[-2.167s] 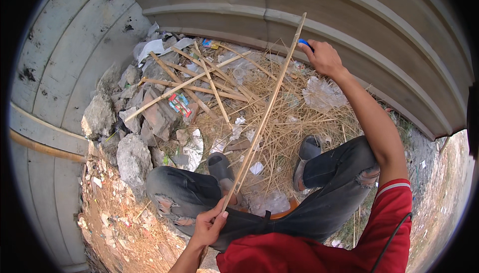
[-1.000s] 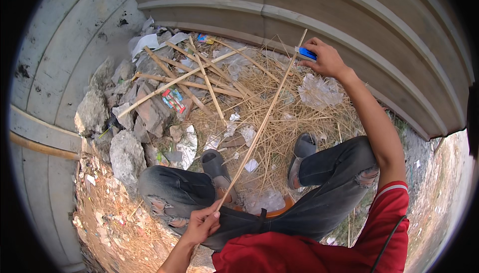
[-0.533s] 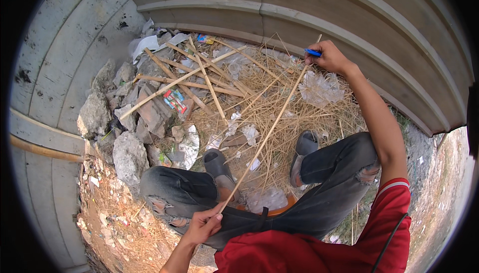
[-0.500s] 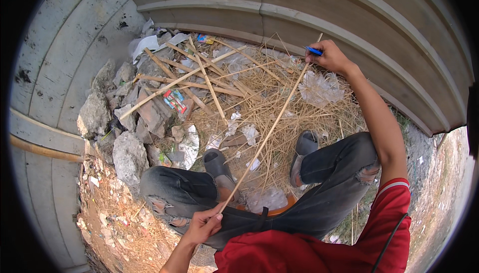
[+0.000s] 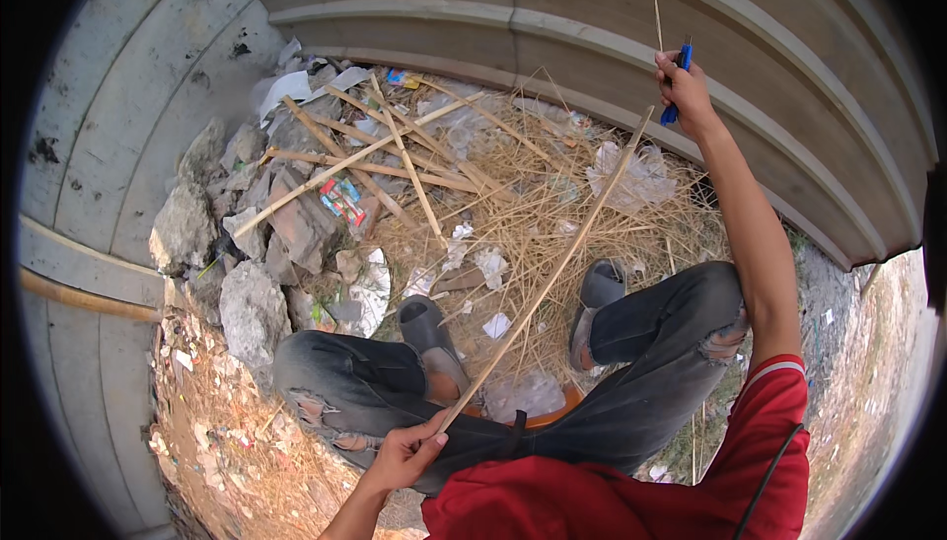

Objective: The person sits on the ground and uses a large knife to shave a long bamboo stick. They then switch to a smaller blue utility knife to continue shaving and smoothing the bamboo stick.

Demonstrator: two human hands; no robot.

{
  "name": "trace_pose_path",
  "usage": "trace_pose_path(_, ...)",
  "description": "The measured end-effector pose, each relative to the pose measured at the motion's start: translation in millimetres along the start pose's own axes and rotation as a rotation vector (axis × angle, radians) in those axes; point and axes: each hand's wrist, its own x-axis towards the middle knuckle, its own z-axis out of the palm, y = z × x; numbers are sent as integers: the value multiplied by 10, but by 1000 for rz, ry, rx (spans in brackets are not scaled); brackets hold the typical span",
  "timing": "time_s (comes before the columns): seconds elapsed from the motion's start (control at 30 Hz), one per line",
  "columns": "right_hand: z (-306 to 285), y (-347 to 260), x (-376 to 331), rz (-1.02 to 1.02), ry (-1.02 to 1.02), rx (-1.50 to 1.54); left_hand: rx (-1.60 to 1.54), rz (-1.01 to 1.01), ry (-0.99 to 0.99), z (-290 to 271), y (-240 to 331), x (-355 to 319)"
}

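My left hand (image 5: 402, 453) is closed around the near end of a long, thin bamboo strip (image 5: 557, 269). The strip slants up and to the right over my legs, and its far end is free, just short of my other hand. Up at the right, in front of the metal wall, my right hand (image 5: 689, 96) grips a blue utility knife (image 5: 686, 55). A fine bamboo sliver (image 5: 657, 12) sticks up from the fingertips of that hand, apart from the strip.
Several bamboo strips (image 5: 409, 163) lie crossed at the far left beside broken rocks (image 5: 254, 311). Straw-like shavings (image 5: 533, 215) and plastic scraps (image 5: 631, 177) cover the ground before my sandals (image 5: 432, 328). A corrugated metal wall (image 5: 592, 7) closes off the far side.
My right hand, with the knife, has moved up and to the right, off the far end of the strip. A thin sliver now shows in its fingers. My left hand stays nearly still.
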Motion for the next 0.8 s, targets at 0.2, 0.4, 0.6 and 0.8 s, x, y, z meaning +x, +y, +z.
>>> trace_pose_path(0.2,376,2,-391,-591,171,-809,-262,87,36,117,170,135)
trace_pose_path(0.4,1022,-800,-1212,-264,-342,-633,-524,132,49,253,441,490)
trace_pose_path(0.6,1586,-990,-1940,-440,-873,-664,-618,255,25,357,746,822)
trace_pose_path(0.8,1794,-902,-2407,-424,-1012,-883,-655,216,1,404,1015,907)
